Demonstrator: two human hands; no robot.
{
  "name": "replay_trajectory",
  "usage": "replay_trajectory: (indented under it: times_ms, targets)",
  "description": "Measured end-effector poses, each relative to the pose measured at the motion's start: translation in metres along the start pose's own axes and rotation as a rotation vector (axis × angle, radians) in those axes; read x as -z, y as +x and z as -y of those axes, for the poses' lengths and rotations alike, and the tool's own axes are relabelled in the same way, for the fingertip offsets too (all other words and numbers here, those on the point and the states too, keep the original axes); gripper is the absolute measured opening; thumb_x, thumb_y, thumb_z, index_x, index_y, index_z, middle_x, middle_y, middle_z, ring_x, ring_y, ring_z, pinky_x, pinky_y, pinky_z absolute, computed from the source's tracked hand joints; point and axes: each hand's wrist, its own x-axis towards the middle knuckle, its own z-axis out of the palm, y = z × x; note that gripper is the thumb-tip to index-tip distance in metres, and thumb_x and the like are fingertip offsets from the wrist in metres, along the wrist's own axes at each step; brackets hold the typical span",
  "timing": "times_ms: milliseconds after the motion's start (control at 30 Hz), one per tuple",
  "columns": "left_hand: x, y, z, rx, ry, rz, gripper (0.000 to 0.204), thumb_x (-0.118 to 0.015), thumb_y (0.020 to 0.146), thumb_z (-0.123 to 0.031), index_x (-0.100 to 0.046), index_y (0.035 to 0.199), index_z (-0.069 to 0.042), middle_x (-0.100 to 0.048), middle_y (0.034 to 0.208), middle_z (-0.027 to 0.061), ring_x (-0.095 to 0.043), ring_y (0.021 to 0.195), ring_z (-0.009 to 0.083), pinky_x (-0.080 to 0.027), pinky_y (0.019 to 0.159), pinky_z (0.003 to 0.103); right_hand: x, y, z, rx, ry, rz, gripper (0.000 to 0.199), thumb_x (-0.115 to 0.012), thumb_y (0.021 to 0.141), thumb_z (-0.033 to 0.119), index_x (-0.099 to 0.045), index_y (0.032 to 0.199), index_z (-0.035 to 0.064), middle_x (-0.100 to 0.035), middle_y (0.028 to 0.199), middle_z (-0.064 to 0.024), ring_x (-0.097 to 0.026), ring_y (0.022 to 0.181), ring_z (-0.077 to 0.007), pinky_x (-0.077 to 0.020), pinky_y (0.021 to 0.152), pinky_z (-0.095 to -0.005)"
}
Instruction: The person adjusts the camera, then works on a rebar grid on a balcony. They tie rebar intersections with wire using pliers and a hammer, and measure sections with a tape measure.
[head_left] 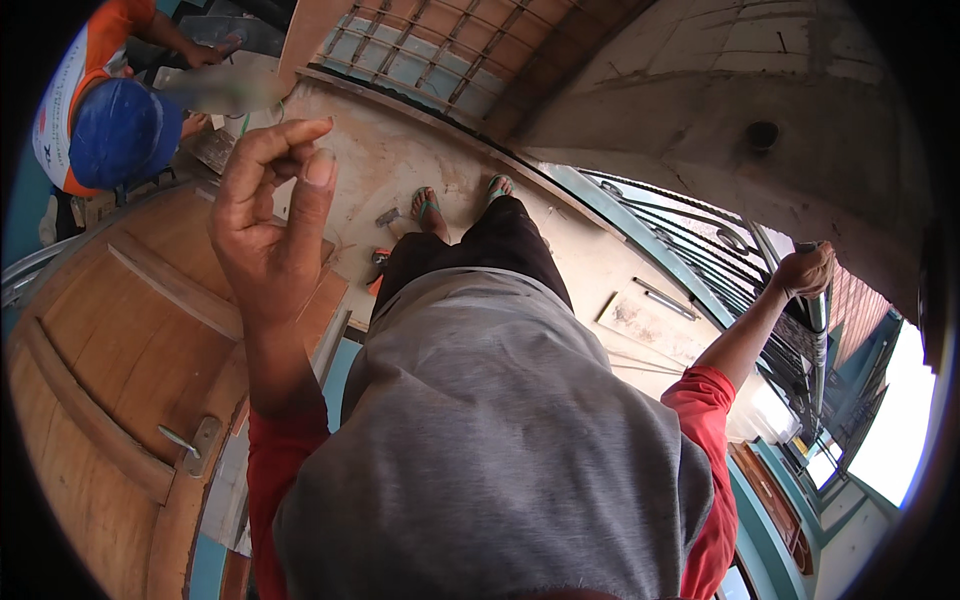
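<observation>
My left hand point(268, 225) is raised in front of me, in the air near the wooden door. Its fingers curl loosely, the thumb stands apart from the index finger, and I see nothing held between them. Out to the right, my right hand point(805, 270) is closed in a fist beside the metal railing point(817, 345). A small dark thing shows at the top of that fist, but I cannot make out what it is. Both arms are in red sleeves.
A wooden door point(110, 400) with a metal handle fills the left side. At the upper left, a person in a blue cap point(125, 132) works. A hammer-like tool point(388, 217) lies by my feet. Metal rods point(668, 299) rest near a board point(640, 325). Concrete point(700, 110) overhangs the upper right.
</observation>
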Motion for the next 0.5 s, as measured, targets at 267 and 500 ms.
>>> replay_trajectory:
  times_ms: [267, 500]
  targets:
    - [-0.013, -0.057, 0.051, 0.382, -0.084, 0.188, 0.024, -0.066, 0.099, -0.01, -0.065, 0.119, 0.002, -0.063, 0.099, 0.0039, -0.057, 0.082, 0.0056, -0.048, 0.079, 0.023, 0.013, 0.007, 0.02, -0.103, 0.067, -0.001, 0.046, -0.041, 0.101, 0.032, -0.068, 0.077, 0.0037, -0.066, 0.076, -0.017, -0.059, 0.073, -0.042, -0.0426, 0.067, -0.0526]
    - [-0.028, -0.046, 0.061, 0.388, -0.132, 0.265, 0.021, -0.067, 0.099, -0.012, -0.066, 0.115, 0.001, -0.066, 0.1, 0.0055, -0.061, 0.076, 0.0063, -0.051, 0.069, 0.023, 0.012, -0.001, 0.016, -0.133, 0.088, 0.016, 0.048, -0.043, 0.102, 0.034, -0.069, 0.08, 0.0003, -0.067, 0.08, -0.0198, -0.06, 0.077, -0.0434, -0.0444, 0.071, -0.0519]
